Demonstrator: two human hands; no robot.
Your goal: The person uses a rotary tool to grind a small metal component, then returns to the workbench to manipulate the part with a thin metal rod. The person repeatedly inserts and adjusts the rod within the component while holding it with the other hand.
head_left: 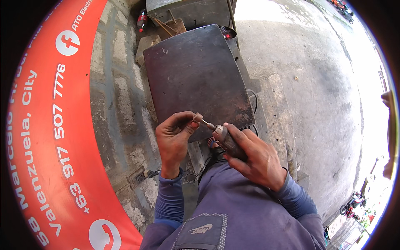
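My right hand [259,157] is wrapped round the dark body of a rotary tool [230,143], whose grey collar and nose point up and left. From the nose a thin shiny shank runs out to a small brownish cylindrical bit [198,118]. The thumb and fingers of my left hand [175,135] are pinched at this bit. Both hands are raised over the near edge of a dark metal tabletop [196,71], which is scuffed and rusty at its near right corner.
A red banner [89,166] stretches along the left side. Beyond the tabletop are a grey metal box [191,14], some sticks and a bottle [142,21] with a red label. A black cable [255,100] loops off the right edge. Motorcycles [354,204] stand far right.
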